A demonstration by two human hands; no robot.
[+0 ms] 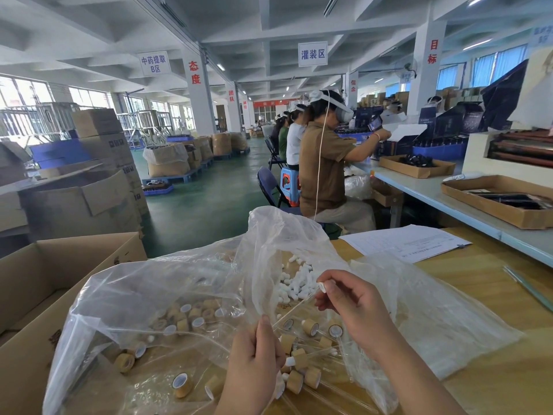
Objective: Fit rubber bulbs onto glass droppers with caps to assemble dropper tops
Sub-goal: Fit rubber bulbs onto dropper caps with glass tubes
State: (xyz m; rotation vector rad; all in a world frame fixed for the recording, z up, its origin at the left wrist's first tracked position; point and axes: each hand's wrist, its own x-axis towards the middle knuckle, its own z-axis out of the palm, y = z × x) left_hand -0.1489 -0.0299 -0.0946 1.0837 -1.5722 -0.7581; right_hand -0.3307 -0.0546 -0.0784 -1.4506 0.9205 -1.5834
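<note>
A clear plastic bag (179, 295) lies spread on the pale wooden table (514, 384). In it, tan cylindrical caps (191, 317) heap at left, white rubber bulbs (294, 281) behind them to the right. Nearer, a thin clear glass pipette (294, 310) runs from the left hand (254, 363) up to a lone bulb (321, 285) pinched in the right hand (356, 307). An open brown cardboard box (45, 280) stands left of the bag, a white paper sheet (404, 242) behind right

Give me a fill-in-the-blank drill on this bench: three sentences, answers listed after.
1. The right hand pinches a ____ rubber bulb.
2. The left hand grips the glass dropper leading up to that ____.
3. The tan caps lie inside a clear plastic ____.
Missing words: white; bulb; bag.
</note>
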